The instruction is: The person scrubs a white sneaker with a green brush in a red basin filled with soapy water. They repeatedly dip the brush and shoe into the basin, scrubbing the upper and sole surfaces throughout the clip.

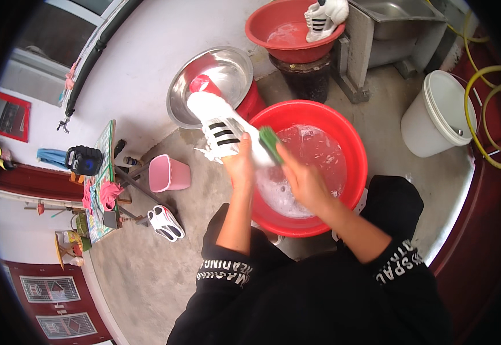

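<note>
My left hand (pixel 241 166) grips a white sneaker (pixel 224 125) with three black stripes, tilted on its side above the left rim of a red plastic basin (pixel 356 159). In my right hand (pixel 304 179) is a green scrubbing brush (pixel 269 144), blurred, its bristles against or very close to the sneaker's sole. Foamy water (pixel 308 155) lies in the basin below both hands. Another striped white sneaker (pixel 318 25) leans inside a smaller red basin (pixel 259 28) at the top, which rests on a dark bucket (pixel 304 77).
A steel bowl (pixel 175 92) with a red cup (pixel 206 84) stands behind the sneaker. To the right are a white bucket (pixel 423 125) and a yellow hose (pixel 477 116). A pink bin (pixel 177 174), white slippers (pixel 166 224) and a table (pixel 99 226) with a black speaker (pixel 85 160) are leftward.
</note>
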Demonstrator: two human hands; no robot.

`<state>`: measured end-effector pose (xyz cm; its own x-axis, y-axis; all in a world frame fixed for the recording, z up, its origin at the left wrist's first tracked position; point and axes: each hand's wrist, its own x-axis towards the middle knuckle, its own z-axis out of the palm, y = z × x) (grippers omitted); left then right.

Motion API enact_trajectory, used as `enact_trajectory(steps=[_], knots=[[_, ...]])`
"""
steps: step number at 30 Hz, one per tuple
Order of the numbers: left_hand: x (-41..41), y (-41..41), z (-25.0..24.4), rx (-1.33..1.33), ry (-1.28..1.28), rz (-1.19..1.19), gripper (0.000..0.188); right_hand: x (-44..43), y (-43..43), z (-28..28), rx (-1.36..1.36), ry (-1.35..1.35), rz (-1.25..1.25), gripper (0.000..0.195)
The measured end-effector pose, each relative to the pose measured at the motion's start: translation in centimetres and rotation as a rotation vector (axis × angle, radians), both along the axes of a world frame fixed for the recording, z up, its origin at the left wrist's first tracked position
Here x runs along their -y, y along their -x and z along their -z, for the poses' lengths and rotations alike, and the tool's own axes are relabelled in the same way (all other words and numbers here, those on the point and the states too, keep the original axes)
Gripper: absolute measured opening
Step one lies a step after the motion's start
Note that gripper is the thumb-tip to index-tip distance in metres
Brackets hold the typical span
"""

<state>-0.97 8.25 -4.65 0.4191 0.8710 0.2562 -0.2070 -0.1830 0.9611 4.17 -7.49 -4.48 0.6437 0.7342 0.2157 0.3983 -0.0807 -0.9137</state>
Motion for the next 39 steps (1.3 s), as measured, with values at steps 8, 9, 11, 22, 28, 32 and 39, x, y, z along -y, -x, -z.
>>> enact_trajectory(steps=[8, 9, 11, 22, 28, 32, 39], knots=[[-3.0, -0.7, -1.4, 0.213, 0.065, -0.03, 0.046, 1.8, 1.2, 1.5, -0.022, 0.003, -0.054, 0.043], [-3.8, -0.3, -1.0, 0.227, 0.099, -0.021, 0.044, 2.8, 1.5, 2.4, 0.008, 0.153, -0.139, 0.044], [-3.1, 0.0, -2.2, 0.253, 0.138, 0.059, 0.041, 3.8, 1.1, 4.6, -0.071, 0.314, -0.098, 0.045], [-4.1, 2.6, -0.4, 0.233, 0.191, 0.212, 0.039, 1.9, -0.8, 3.6, -0.548, -0.064, -0.073, 0.041], [0.6, 1.2, -1.7, 0.213, 0.29, 0.295, 0.037, -1.2, -2.6, -1.0, -0.387, -0.236, -0.042, 0.043], [-2.0, 1.8, -2.6, 0.232, 0.273, 0.351, 0.037, 0.6, 0.1, 0.6, -0.126, -0.32, -0.031, 0.044], [2.4, 1.6, 0.3, 0.117, 0.345, 0.399, 0.049, -1.6, -4.2, -0.6, -0.286, -0.187, 0.016, 0.042]])
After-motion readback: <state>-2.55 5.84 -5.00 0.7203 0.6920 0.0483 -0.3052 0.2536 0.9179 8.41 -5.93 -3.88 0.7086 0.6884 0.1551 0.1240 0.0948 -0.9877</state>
